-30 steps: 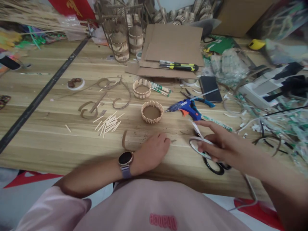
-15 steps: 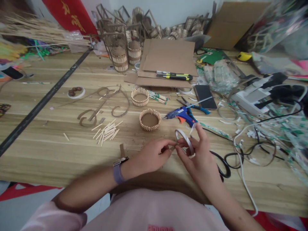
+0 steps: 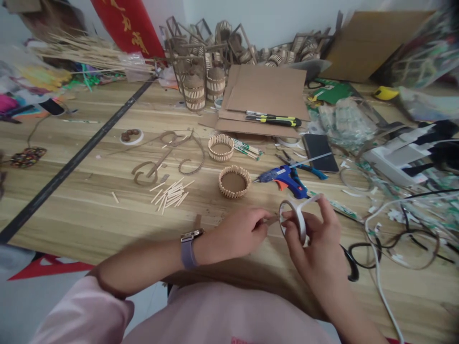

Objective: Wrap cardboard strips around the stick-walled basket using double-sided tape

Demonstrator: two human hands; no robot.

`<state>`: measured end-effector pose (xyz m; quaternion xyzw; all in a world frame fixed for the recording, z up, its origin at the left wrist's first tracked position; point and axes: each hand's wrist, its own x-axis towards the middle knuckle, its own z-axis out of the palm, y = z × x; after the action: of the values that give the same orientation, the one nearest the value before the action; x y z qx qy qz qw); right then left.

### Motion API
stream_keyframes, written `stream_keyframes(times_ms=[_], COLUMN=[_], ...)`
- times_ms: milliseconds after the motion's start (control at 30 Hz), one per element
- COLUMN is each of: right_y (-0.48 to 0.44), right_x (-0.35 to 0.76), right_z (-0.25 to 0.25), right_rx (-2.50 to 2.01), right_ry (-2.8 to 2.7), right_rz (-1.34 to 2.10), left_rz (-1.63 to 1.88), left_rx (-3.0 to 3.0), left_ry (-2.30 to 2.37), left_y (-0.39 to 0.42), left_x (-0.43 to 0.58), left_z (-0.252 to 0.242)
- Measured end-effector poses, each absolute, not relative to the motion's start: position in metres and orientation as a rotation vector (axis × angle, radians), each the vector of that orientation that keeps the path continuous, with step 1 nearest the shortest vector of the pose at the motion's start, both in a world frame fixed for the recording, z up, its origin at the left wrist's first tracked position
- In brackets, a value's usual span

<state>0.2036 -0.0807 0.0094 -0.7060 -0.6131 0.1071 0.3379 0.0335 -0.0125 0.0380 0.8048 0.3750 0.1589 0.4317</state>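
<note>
My left hand (image 3: 241,233) is closed, pinching a small brown strip (image 3: 273,220) whose tip points at the tape. In my right hand (image 3: 319,241) is a roll of white tape (image 3: 301,223), gripped between thumb and fingers. A loose tape end (image 3: 308,200) runs from the roll up to the raised right index finger. Beyond the hands sits a round basket of short wooden sticks (image 3: 234,182) with a brown base, and a second stick ring (image 3: 221,148) stands behind it. A blue glue gun (image 3: 281,177) lies beside the nearer basket.
Loose sticks (image 3: 172,195) and curled brown strips (image 3: 145,173) lie left. Cardboard sheets (image 3: 265,91) carry cutters (image 3: 274,119) at the back, near finished little buckets (image 3: 194,91). Scissors (image 3: 353,267), a white cable (image 3: 378,282) and a power strip (image 3: 390,153) are right.
My hands have drawn apart, the left still with the brown strip. The tape roll has turned, and its loose end now stretches to my right index finger. The whole view has shifted.
</note>
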Motion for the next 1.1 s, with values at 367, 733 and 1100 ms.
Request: stream_keyframes(times_ms=[367, 733, 1100], right_y=[-0.08, -0.072, -0.083], right_x=[0.21, 0.223, 0.179], right_z=[0.005, 0.02, 0.018], right_rx=[-1.829, -1.95, -1.547], right_ry=[-1.71, -1.466, -1.487], right_rz=[0.308, 0.215, 0.531], left_rz=[0.392, 0.398, -0.008], left_rx=[1.991, 1.937, 2.839], left_ry=[0.875, 0.957, 0.787], left_y=[-0.018, -0.019, -0.02], left_x=[0.035, 0.031, 0.048], left_z=[0.039, 0.038, 0.035])
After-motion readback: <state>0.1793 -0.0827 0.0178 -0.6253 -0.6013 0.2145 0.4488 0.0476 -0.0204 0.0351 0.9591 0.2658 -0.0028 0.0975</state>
